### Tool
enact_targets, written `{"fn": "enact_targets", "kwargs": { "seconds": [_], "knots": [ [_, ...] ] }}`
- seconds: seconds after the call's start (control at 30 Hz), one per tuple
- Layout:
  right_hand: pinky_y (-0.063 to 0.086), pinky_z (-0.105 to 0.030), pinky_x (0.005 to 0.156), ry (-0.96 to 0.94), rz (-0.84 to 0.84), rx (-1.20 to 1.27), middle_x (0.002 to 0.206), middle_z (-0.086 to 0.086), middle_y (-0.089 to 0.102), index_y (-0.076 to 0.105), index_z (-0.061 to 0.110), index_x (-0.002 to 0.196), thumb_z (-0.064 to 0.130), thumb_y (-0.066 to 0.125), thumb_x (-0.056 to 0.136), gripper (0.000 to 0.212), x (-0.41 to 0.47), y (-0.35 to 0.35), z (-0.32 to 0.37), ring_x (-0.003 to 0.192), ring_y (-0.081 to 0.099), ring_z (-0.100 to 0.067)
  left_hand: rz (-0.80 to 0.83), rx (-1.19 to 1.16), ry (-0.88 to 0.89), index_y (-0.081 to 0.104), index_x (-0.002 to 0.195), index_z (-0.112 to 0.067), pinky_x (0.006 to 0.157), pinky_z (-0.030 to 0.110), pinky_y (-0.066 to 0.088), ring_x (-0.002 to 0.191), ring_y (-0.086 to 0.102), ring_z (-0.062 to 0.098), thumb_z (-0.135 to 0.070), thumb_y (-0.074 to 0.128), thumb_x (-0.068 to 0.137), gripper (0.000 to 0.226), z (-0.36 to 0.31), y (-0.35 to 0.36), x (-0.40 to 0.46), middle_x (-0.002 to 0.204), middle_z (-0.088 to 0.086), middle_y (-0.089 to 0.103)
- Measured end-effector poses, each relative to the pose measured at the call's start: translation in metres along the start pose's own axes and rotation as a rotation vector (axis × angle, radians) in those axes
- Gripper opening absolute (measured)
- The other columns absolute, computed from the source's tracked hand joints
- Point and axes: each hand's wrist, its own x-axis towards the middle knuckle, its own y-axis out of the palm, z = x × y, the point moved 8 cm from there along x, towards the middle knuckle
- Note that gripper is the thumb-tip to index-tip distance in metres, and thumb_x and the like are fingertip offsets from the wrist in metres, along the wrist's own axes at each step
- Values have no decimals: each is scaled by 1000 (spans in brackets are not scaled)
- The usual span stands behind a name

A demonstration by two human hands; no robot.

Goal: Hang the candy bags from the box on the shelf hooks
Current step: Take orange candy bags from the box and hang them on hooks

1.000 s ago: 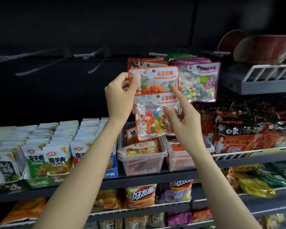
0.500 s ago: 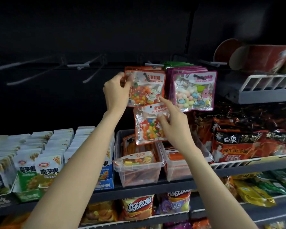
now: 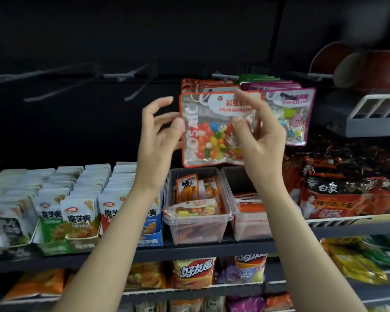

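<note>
My right hand (image 3: pixel 256 136) pinches an orange-edged bag of colour bean candy (image 3: pixel 208 140) by its right side and holds it upright in front of the orange bags hanging on a shelf hook (image 3: pixel 222 75). My left hand (image 3: pixel 159 131) is beside the bag's left edge, fingers spread, its thumb touching or nearly touching that edge. A row of purple-edged candy bags (image 3: pixel 298 109) hangs on the hook to the right. Below, a clear plastic box (image 3: pixel 196 226) on the shelf holds more candy bags.
Bare hooks (image 3: pixel 119 75) stick out of the dark back panel at the left. A second clear box (image 3: pixel 250 224) stands right of the first. White snack packs (image 3: pixel 77 210) fill the shelf at left, red noodle packs (image 3: pixel 347 194) at right, and a white wire rack (image 3: pixel 374 109) sits upper right.
My left hand let go of the bag it held at the hook and opened. My right hand raised its bag from below up to hook height.
</note>
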Motion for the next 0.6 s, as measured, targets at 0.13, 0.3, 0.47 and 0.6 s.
{"fn": "enact_targets", "kwargs": {
  "seconds": [0.13, 0.3, 0.47, 0.6],
  "knots": [
    [45, -15, 75, 117, 24, 26, 122, 14, 63, 60, 18, 126, 5, 55, 92, 37, 8, 10, -15, 82, 54, 5, 25, 146, 16, 47, 125, -27, 74, 17, 52, 105, 61, 8, -16, 72, 84, 49, -2, 7, 2, 119, -7, 57],
    [48, -26, 92, 148, 37, 24, 120, 12, 63, 59, 20, 127, 5, 57, 92, 38, 9, 12, -25, 92, 56, 1, 19, 235, -16, 51, 129, -20, 74, 15, 52, 103, 61, 4, -16, 75, 81, 54, 7, 7, 7, 122, -8, 58],
    [39, -20, 57, 167, 16, 47, 106, 11, 64, 58, 25, 128, 11, 58, 93, 37, 12, 15, -38, 58, 39, -8, 15, 260, -26, 53, 129, -23, 80, 20, 55, 104, 61, 3, -18, 76, 81, 53, 4, 7, 18, 124, -9, 59],
    [39, -17, 68, 175, 2, 47, 118, 2, 66, 59, 24, 129, 13, 58, 94, 37, 13, 13, -39, 68, 44, 2, 14, 240, -1, 52, 130, -21, 74, 16, 54, 105, 61, 5, -16, 75, 82, 53, 1, 8, 18, 125, -6, 58]
  ]
}}
